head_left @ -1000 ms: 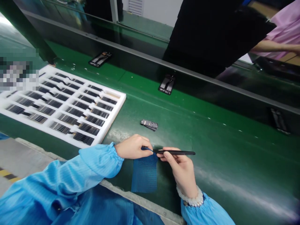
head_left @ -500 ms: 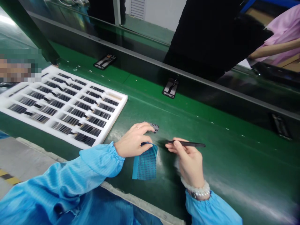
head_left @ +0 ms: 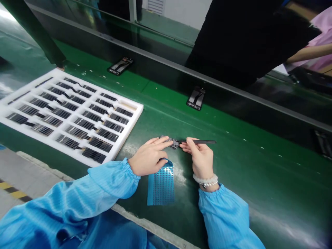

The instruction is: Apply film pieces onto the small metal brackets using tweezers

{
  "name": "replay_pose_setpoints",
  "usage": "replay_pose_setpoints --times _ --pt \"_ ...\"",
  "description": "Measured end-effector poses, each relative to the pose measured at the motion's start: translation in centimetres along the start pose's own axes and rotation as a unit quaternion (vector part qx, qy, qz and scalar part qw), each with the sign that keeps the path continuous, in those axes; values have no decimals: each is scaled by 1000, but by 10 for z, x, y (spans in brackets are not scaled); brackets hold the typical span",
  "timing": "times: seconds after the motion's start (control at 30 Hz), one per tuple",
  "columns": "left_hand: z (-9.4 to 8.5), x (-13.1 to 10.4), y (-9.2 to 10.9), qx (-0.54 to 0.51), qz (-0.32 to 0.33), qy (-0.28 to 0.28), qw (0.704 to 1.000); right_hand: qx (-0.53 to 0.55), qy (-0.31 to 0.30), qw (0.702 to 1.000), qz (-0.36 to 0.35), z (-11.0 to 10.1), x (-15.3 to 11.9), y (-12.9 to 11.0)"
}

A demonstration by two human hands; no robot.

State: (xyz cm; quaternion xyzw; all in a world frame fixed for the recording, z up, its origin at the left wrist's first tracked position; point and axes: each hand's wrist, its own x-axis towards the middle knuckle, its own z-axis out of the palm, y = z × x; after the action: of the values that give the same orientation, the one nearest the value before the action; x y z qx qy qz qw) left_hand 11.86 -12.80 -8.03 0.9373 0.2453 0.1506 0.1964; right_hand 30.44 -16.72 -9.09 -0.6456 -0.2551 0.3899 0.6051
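My left hand [head_left: 150, 156] grips the top edge of a blue sheet of small dark dots [head_left: 164, 183] near its thumb. Its outstretched fingers rest on a small dark flat part with thin strips [head_left: 174, 143], which they partly cover. In my right hand [head_left: 201, 157] is a pair of black tweezers [head_left: 204, 141], pinched between thumb and fingers. Their back end points right, and the tip side is at the right edge of the dark part. Whether the tips touch it, I cannot make out.
To the left lies a white foam tray [head_left: 129, 133] with rows of black flex strips in its slots. Phone screen assemblies [head_left: 196, 98] lie along the green strip under the long dark rail [head_left: 166, 64]. At the upper right a person's pink sleeve [head_left: 324, 29] shows.
My right hand has moved left and up, bringing the tweezers to the dark part. My left fingers now lie flatter over that part. The other person's hand at the far left has gone.
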Motion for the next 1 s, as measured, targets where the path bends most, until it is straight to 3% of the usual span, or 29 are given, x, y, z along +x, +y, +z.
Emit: replay_pose_setpoints --times 1.0 --pt "0 1 1 9 -9 -14 1000 -35 2 999 -24 -1 -1 5"
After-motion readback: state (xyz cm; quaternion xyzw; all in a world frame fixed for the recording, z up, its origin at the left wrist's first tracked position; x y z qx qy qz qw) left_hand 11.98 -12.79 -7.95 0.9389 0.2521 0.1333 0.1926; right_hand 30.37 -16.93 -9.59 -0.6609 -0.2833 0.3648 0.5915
